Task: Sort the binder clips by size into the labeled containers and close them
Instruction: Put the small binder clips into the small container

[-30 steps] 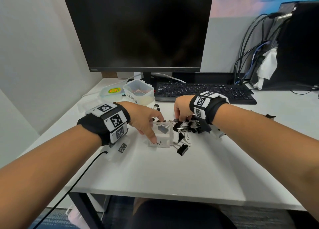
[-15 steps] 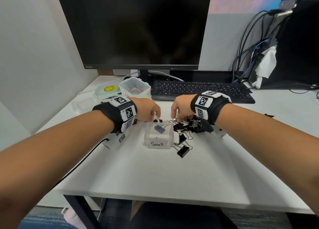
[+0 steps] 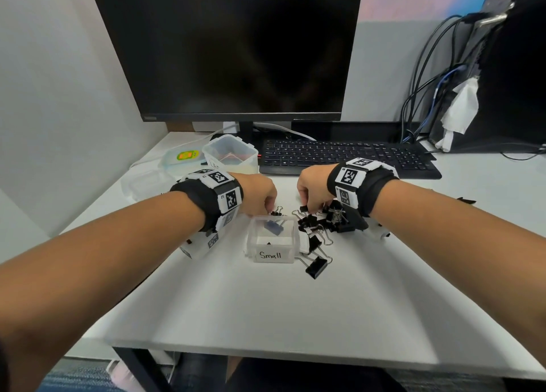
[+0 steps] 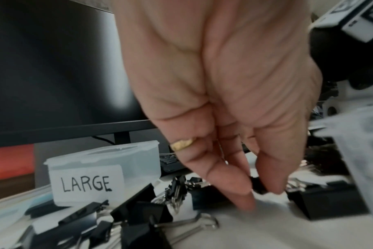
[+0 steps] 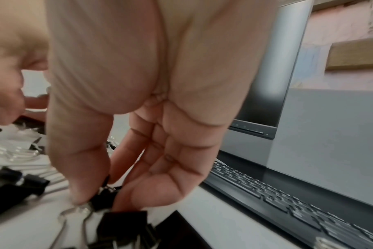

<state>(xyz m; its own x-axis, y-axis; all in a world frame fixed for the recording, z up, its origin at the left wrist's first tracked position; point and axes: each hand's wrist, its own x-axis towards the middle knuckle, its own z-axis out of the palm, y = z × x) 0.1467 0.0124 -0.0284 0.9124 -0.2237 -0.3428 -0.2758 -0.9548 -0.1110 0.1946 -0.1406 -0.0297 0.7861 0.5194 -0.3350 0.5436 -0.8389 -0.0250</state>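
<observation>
A clear container labeled "Small" (image 3: 271,254) stands open mid-table with one clip (image 3: 273,227) inside. Just behind it, my left hand (image 3: 271,210) reaches down, and in the left wrist view thumb and forefinger of my left hand (image 4: 260,190) pinch a small black binder clip (image 4: 257,182). My right hand (image 3: 304,207) is at the far side of the pile of black binder clips (image 3: 322,224). In the right wrist view my right hand (image 5: 96,200) pinches a small black clip (image 5: 103,197). The "LARGE" container (image 3: 230,155) (image 4: 87,182) stands open behind my left hand.
Two clear lids (image 3: 183,158) (image 3: 144,181) lie at the back left. A keyboard (image 3: 348,155) and a monitor (image 3: 230,51) stand behind the hands, cables and a dark box (image 3: 502,75) at the back right. A large clip (image 3: 316,267) lies right of the Small container.
My left hand has left the Small container's rim and moved back to the clips behind it. My right hand has stayed over the pile, fingers working down onto a clip.
</observation>
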